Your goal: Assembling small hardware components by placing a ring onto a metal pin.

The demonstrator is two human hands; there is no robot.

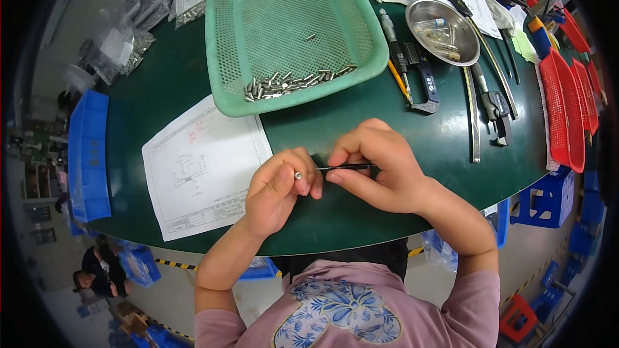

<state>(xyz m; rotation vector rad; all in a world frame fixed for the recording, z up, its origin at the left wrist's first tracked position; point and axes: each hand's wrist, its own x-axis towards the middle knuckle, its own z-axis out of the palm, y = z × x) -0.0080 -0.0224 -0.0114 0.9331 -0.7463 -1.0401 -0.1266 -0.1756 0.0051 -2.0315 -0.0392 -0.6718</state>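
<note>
A small metal pin point(298, 176) is clasped by the left grip point(274, 190), with only its round end showing at the thumb and the rest hidden by curled fingers. A thin dark rod point(351, 166) is pinched by the right grip point(387, 171); its rear is partly covered by the fingers, and its narrow tip is pointed toward the left grip, where contact with the pin cannot be made out. The pin is held to the left of the rod, above the near edge of the green surface point(361, 232). Beyond the left grip, a printed sheet point(206, 167) is partly covered by a green basket point(290, 26), in which more pins point(284, 86) are heaped along the near side. To the right of the basket, a measuring tool point(412, 55), a yellow pencil point(398, 78) and a steel bowl point(465, 42) are placed, the bowl's small contents being hard to identify. A blue bin point(88, 154) is set at the left edge, and red baskets point(561, 109) are seen at the right, bent by the lens.
</note>
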